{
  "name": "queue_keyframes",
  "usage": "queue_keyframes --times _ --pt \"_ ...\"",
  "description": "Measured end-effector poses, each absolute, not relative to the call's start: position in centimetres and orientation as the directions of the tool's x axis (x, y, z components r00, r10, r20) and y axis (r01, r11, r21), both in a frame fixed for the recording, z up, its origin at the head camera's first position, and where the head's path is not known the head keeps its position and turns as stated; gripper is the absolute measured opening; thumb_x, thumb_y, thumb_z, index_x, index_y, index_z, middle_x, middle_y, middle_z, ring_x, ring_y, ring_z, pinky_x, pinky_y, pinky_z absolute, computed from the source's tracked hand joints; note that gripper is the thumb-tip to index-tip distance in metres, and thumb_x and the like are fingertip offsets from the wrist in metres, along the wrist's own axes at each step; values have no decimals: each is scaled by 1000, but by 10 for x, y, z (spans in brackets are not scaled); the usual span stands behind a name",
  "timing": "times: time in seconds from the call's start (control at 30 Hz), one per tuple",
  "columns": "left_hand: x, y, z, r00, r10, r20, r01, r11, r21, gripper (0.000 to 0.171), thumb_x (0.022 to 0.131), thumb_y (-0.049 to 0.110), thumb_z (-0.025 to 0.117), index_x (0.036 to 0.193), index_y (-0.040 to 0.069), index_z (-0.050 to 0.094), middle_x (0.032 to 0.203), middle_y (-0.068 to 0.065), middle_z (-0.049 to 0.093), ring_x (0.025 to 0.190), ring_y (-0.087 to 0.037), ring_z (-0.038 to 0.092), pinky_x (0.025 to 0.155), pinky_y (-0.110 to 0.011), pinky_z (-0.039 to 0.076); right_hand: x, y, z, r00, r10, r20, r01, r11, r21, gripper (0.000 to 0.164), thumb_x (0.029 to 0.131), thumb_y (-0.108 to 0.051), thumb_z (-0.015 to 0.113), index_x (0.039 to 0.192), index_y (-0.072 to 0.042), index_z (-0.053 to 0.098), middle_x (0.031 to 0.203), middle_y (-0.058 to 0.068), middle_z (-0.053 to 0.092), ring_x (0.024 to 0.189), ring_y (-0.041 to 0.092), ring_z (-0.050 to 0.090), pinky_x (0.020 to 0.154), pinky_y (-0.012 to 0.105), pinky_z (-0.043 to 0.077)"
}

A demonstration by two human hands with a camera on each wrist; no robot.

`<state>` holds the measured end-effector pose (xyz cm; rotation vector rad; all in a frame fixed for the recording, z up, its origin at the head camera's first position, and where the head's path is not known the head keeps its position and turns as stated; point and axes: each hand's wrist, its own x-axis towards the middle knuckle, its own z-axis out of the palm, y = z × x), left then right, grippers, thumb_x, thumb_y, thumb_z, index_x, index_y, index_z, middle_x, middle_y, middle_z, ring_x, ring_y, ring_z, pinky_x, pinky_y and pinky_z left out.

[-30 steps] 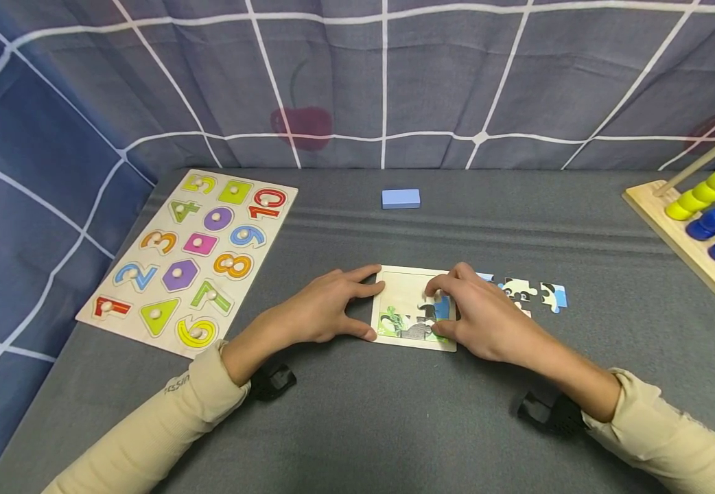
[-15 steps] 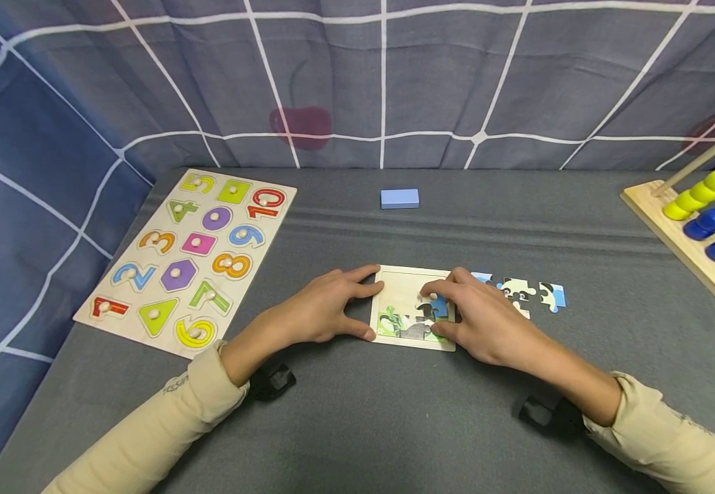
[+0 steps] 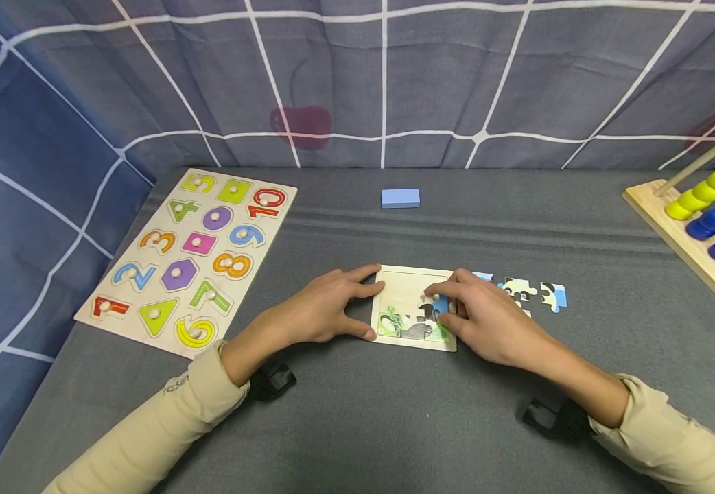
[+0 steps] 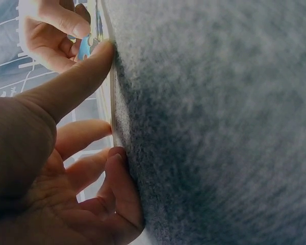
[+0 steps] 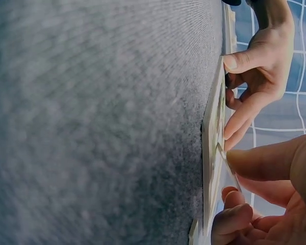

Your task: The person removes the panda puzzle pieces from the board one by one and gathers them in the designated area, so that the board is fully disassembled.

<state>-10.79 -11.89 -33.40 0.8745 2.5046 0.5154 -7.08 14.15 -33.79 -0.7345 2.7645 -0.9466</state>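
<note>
A square wooden puzzle board (image 3: 402,287) lies on the grey cloth, its lower row filled with green and black-and-white pieces. My left hand (image 3: 333,307) spans its left edge, thumb at the near corner and forefinger at the far corner. Over the board's right side, my right hand (image 3: 487,315) pinches a puzzle piece (image 3: 442,305) with blue and black on it. The right wrist view shows that piece (image 5: 229,169) tilted between thumb and fingers, its lower edge right at the board. Loose panda puzzle pieces (image 3: 520,288) lie beyond the right hand, partly hidden by it.
At the left lies a wooden number-and-shape peg board (image 3: 200,264). A blue block (image 3: 401,199) sits toward the back, near the checked curtain (image 3: 431,82). On the right stands a wooden bead frame (image 3: 691,237) with yellow and blue beads.
My right thumb has moved up and inward from the board's near right area onto the blue piece, which is now pinched. My left hand stays at the board's left edge.
</note>
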Motion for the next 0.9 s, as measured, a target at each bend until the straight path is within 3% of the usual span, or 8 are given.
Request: queue_keyframes --times 0.37,0.9 --pt "-108 -119 -333 -702 659 -269 501 726 471 79 80 39 81 147 12 49 159 -7 30 129 -35 45 109 -48 30 -69 143 -340 -895 -446 10 -329 644 -690 29 86 1 70 114 -8 71 71 -7 53 60 9 47 57 29 40" --pt "-107 -119 -331 -701 661 -266 502 723 474 79 80 39 81 147 12 49 159 -8 30 130 -36 44 108 -49 32 -70 150 -340 -935 -353 13 -208 522 -827 20 88 2 69 105 -8 72 79 2 56 56 11 44 53 26 38"
